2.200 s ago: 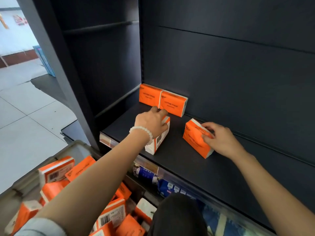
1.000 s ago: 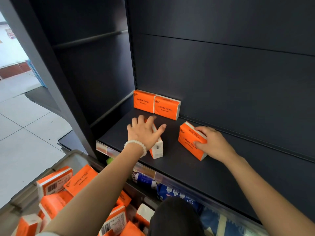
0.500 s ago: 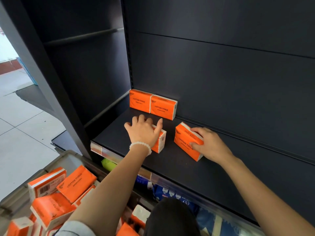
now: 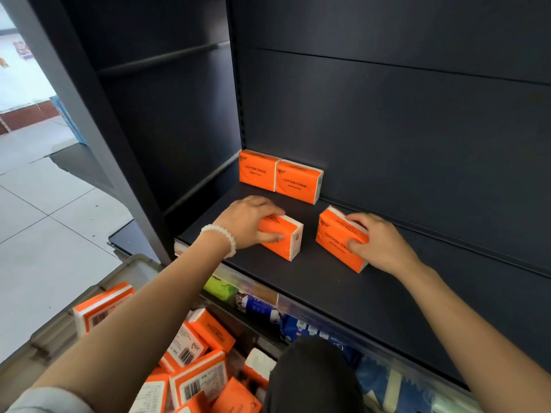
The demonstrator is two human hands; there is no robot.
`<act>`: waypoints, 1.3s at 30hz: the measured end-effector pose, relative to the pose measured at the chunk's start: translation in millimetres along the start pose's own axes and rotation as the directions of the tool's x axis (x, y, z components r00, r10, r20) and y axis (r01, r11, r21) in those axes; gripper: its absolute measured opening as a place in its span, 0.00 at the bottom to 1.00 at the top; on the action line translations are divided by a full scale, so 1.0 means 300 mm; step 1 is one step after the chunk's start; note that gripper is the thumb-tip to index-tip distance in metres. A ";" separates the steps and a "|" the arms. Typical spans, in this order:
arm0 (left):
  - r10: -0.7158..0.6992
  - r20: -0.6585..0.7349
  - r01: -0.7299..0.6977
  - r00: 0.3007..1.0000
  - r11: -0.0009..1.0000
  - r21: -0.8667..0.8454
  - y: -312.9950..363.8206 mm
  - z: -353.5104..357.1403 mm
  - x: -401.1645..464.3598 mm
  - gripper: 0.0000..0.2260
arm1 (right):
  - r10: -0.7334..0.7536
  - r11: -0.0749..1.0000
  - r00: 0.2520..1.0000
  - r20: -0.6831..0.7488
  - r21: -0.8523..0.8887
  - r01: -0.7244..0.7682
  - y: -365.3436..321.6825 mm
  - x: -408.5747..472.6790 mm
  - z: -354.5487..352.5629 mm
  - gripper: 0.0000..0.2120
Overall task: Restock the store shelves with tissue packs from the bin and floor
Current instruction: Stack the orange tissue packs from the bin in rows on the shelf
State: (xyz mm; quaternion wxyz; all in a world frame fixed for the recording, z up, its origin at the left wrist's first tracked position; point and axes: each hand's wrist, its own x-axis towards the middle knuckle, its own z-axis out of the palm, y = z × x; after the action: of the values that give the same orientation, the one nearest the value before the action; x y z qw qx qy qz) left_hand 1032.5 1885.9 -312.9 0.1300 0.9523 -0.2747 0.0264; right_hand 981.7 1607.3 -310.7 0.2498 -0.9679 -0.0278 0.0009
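Four orange tissue packs stand on the dark, matte shelf (image 4: 343,296). Two back packs (image 4: 280,180) sit side by side, touching, against the rear panel. The left hand (image 4: 247,222), with a white bead bracelet (image 4: 220,238) at the wrist, grips the left front pack (image 4: 283,239); the right hand (image 4: 378,239) grips the right front pack (image 4: 334,236), which is tilted. Below, a grey plastic bin (image 4: 125,269) holds a loose heap of similar boxy packs (image 4: 196,380), orange with white ends and barcodes.

Four packs (image 4: 280,180) on shelf (image 4: 343,293)
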 end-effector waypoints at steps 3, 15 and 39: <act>-0.016 0.036 0.013 0.999 0.996 0.085 0.012 -0.016 -0.003 0.23 | -0.005 0.997 0.999 -0.039 -0.071 0.002 -0.013 -0.004 0.001 0.26; -0.077 -0.114 0.113 0.990 0.928 0.355 -0.058 -0.070 0.031 0.19 | -0.099 0.978 0.984 -0.146 -0.198 0.069 -0.113 0.105 0.028 0.23; -0.138 -0.263 0.190 0.955 0.964 0.187 -0.343 0.023 0.349 0.18 | -0.334 0.932 0.855 -0.395 -0.273 0.238 -0.193 0.485 0.251 0.18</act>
State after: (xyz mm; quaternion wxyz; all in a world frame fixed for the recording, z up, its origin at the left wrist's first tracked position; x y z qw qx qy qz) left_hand 1175.7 1914.1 -330.8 0.0636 0.9695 -0.1717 0.1628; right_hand 1122.7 1702.3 -346.7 0.1410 -0.9494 -0.1156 -0.2557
